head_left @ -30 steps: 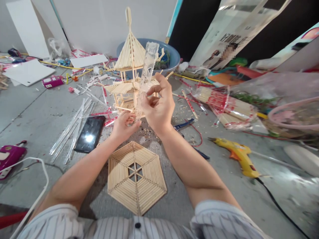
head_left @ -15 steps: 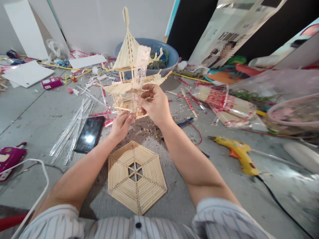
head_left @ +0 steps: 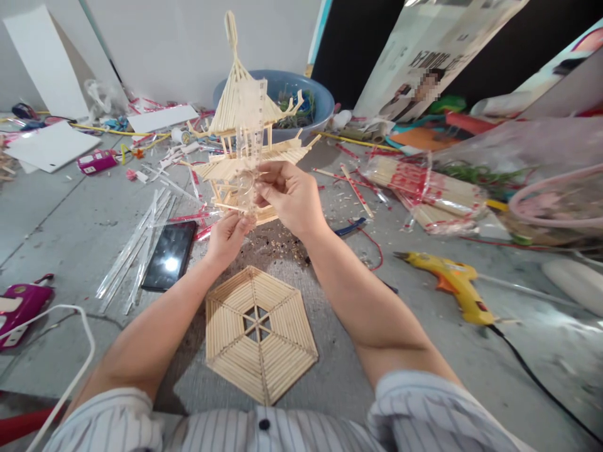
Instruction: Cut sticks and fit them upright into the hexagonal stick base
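Note:
A clear plastic ruler (head_left: 250, 122) stands nearly upright in front of a wooden-stick pavilion model (head_left: 285, 154) with a pointed roof. Its lower end is pinched in my left hand (head_left: 229, 235), close to the model's base. Higher up, my right hand (head_left: 294, 194) grips the ruler between thumb and fingers from the right side. Whether the ruler touches the model I cannot tell. Below my hands a flat hexagonal panel of sticks (head_left: 282, 358) lies on the floor, with a small opening at its centre.
A yellow glue gun (head_left: 452, 279) lies at right, with bagged sticks (head_left: 433, 188) behind it. Left of my hands are a black phone (head_left: 169, 257) and clear glue sticks (head_left: 134, 251). A blue basin (head_left: 323, 103) stands behind the model. Pliers (head_left: 349, 227) lie near my right forearm.
The ruler's top has swung left, from a rightward lean to nearly upright. Both hands keep their hold on it. The whole view has shifted slightly.

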The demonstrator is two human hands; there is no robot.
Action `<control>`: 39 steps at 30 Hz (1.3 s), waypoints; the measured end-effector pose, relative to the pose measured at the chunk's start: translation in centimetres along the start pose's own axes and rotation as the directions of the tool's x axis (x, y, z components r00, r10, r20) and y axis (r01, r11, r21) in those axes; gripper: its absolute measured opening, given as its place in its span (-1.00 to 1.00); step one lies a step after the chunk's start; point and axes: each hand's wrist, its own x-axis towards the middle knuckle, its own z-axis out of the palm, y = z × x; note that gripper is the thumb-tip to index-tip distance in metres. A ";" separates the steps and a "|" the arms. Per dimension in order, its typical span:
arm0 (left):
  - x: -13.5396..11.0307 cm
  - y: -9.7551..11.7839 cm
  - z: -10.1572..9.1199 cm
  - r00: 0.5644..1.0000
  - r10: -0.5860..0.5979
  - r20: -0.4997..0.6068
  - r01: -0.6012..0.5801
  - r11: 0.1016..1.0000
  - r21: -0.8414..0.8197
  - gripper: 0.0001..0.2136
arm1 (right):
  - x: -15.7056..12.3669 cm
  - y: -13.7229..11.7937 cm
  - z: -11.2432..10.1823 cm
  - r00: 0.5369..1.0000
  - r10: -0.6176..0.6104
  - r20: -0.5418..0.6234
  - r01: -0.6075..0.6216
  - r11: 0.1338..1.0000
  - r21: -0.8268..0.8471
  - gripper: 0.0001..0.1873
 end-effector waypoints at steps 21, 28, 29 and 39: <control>0.7 0.6 -0.1 0.926 -0.306 -0.221 0.215 0.908 -0.359 -0.55 | -0.5 -0.5 -1.6 0.930 0.115 0.349 0.289 0.358 -0.888 -0.63; 0.5 -0.1 -1.1 0.957 -0.182 -0.225 0.183 0.983 -0.016 -0.62 | -0.5 -0.3 -1.1 0.933 0.094 0.349 0.292 0.369 -0.882 -0.68; 0.5 0.0 -1.2 0.961 -0.169 -0.219 0.179 0.984 0.025 -0.61 | -0.5 -0.4 -1.1 0.931 0.098 0.353 0.296 0.366 -0.882 -0.69; 0.8 0.5 -2.0 0.980 -0.063 -0.190 0.115 0.954 0.278 -0.66 | -0.6 -0.5 -0.8 0.929 0.063 0.365 0.311 0.401 -0.861 -0.56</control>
